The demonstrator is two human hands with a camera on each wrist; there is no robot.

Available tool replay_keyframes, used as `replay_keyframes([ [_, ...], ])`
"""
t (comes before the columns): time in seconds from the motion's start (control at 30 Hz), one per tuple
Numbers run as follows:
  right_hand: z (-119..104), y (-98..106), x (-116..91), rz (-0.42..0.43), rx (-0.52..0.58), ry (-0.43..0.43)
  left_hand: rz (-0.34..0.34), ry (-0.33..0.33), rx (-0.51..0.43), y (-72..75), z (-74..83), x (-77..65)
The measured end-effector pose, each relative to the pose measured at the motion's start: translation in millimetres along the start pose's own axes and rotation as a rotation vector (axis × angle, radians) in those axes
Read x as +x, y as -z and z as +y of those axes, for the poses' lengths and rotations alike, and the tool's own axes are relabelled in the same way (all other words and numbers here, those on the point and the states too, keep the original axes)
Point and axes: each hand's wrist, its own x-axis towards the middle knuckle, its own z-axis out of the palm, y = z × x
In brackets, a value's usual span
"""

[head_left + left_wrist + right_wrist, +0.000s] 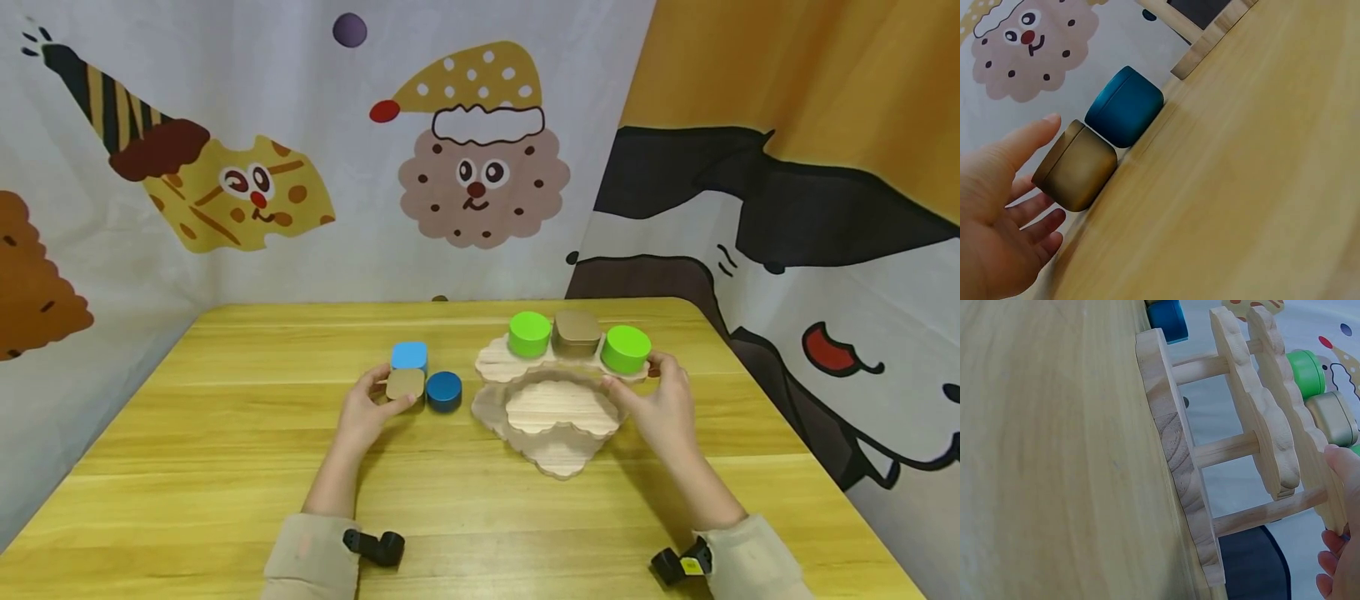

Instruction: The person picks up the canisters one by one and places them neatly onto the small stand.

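Note:
In the head view my left hand (367,404) holds a small square gold tin (406,384) on the table, thumb at its near side and fingers at its far left. The left wrist view shows this gold tin (1079,165) beside a round dark blue tin (1126,107). Behind it sits a light blue tin (410,355). My right hand (663,404) grips the right end of the top shelf of a wooden three-tier stand (498,363). Two round green tins (529,334) flank another gold tin (577,332) on that shelf.
The stand's scalloped middle shelf (558,407) and its base (1175,447), joined by dowels (1229,449), hold no tins. Beneath everything is a wood-grain table (247,433). A printed curtain (360,167) hangs behind its far edge.

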Motion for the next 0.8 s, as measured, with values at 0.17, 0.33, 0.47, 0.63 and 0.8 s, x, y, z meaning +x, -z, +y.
replay_keyframes([
  [0.17,0.0,-0.2,-0.2,0.003,-0.003,0.004,0.0,0.009,0.015,-0.5,-3.6,0.1],
  [0.33,0.0,-0.4,-0.1,0.004,-0.009,0.01,-0.003,0.007,0.026,-0.3,-6.0,0.2],
  [0.47,0.3,0.0,0.1,0.008,-0.019,0.019,0.001,0.006,0.028,-0.6,-5.3,-0.4],
  [0.63,0.5,0.2,0.6,0.018,-0.024,0.032,0.01,0.007,0.041,-1.2,-3.6,-0.8],
  [0.8,1.2,-0.2,0.6,0.021,-0.024,0.035,0.015,0.016,0.059,-1.2,-4.3,-0.2],
])
